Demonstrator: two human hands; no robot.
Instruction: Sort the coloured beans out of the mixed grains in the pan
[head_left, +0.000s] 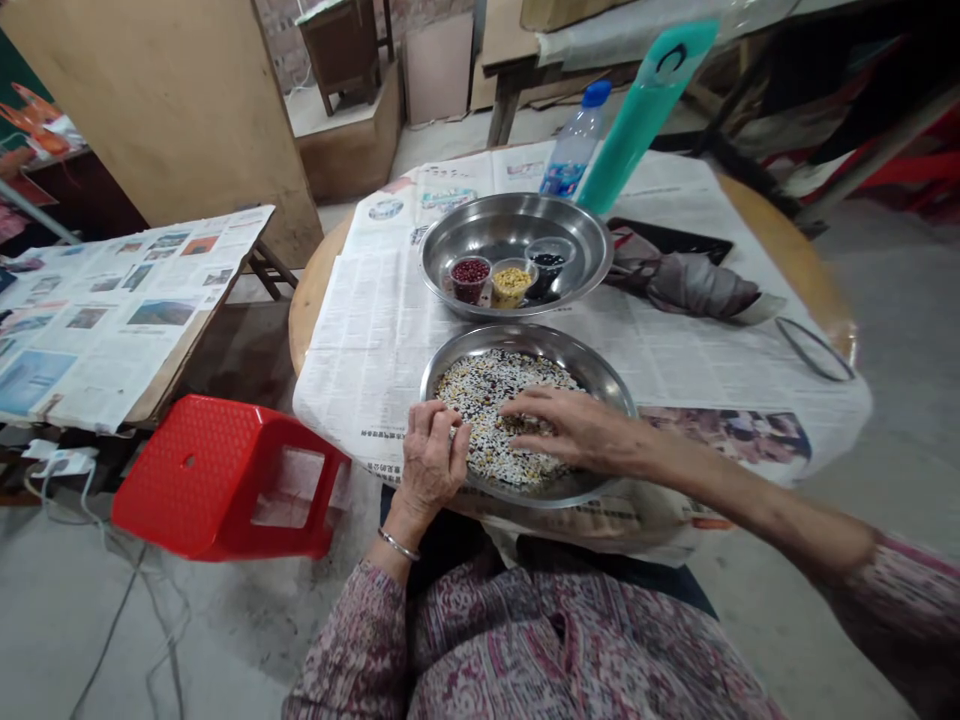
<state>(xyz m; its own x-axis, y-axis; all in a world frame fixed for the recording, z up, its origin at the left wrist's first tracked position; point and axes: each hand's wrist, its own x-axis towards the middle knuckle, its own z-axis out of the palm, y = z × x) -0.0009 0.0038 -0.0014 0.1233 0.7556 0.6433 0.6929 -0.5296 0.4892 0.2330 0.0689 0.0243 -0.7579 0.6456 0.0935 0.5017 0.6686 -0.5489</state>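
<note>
A steel basin (529, 500) at the near edge of the table holds a spread mix of white grains with black, yellow and dark red beans (487, 400). My right hand (562, 425) reaches into it from the right, fingers apart and touching the mix. At the basin's left rim, my left hand (433, 455) is closed with its fingers curled; what lies inside them is hidden. Behind stands a second steel basin (525, 212) with three clear cups: one of red beans (470, 279), one of yellow beans (513, 283) and one of black beans (549, 262).
Newspaper (360, 330) covers the round table. A water bottle (574, 145), a teal plastic object (645, 115), a folded grey umbrella (682, 283) and a dark flat object (675, 240) lie or stand farther back. Left are a red stool (202, 475) and a newspaper-covered bench (142, 290).
</note>
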